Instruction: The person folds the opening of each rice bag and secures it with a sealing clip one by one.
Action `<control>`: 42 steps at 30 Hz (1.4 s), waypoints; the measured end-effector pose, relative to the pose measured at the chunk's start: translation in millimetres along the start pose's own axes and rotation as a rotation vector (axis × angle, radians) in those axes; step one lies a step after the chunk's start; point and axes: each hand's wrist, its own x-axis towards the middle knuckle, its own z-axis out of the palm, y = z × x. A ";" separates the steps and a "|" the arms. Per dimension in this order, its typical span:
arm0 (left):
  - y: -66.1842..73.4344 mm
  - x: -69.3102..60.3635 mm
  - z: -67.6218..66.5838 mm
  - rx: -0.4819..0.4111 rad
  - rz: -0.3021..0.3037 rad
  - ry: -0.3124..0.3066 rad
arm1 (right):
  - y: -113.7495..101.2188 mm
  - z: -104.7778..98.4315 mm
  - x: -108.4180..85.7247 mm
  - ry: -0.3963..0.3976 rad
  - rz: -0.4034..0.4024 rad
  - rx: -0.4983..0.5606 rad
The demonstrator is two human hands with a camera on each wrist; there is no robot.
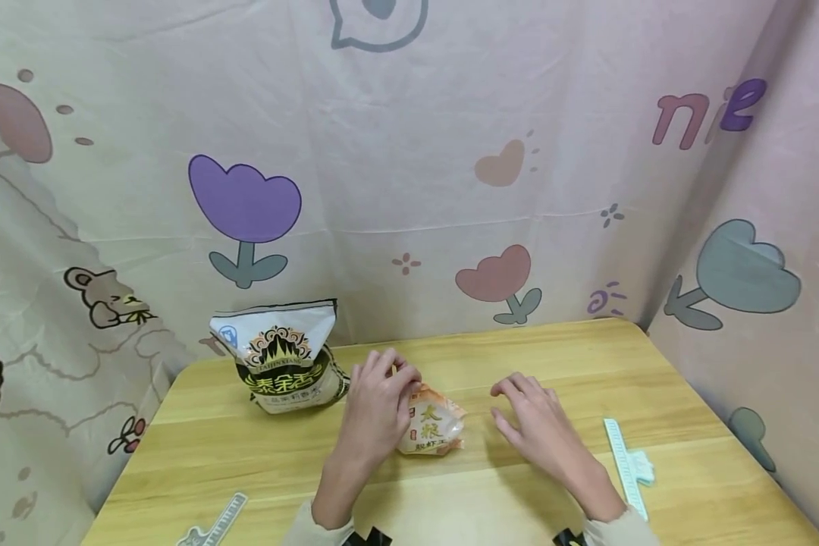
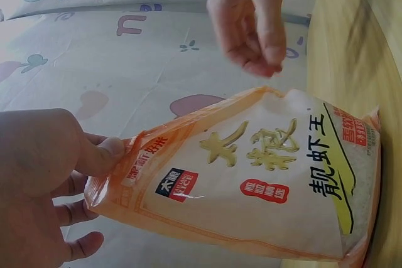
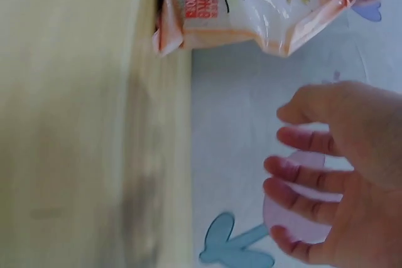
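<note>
My left hand (image 1: pixel 375 406) pinches the top corner of a small orange-and-white rice bag (image 1: pixel 431 425) between thumb and fingers. In the left wrist view the bag (image 2: pixel 264 174) stands on the table, its lettered front towards the camera and some grains showing through a clear part near the bottom. My right hand (image 1: pixel 535 421) hovers to the right of the bag, apart from it. In the right wrist view this hand (image 3: pixel 345 180) has its fingers loosely bent with nothing between them.
A larger white, black and gold rice bag (image 1: pixel 290 364) stands at the back left of the wooden table (image 1: pixel 491 493). A mint ruler-like clip (image 1: pixel 628 466) lies at the right, and a grey one (image 1: pixel 218 523) at the front left. Patterned cloth (image 1: pixel 396 152) hangs behind.
</note>
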 end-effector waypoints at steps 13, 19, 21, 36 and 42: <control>-1.0 -9.2 -3.6 -0.012 -0.022 -0.011 | 49.0 -24.3 -58.8 -0.034 0.169 -0.067; 1.6 -9.3 -3.7 -0.027 -0.030 -0.018 | 72.5 -42.2 -79.5 -0.012 0.201 -0.127; 3.1 -8.9 -3.0 -0.032 -0.030 -0.021 | 80.5 -50.0 -87.7 -0.046 0.244 -0.143; 2.7 -0.3 -5.2 -0.030 -0.010 -0.017 | 111.6 -67.4 -112.6 -0.349 0.556 -0.105; 2.1 -1.1 -4.6 -0.054 -0.013 -0.038 | 114.3 -68.6 -109.7 -0.396 0.577 -0.093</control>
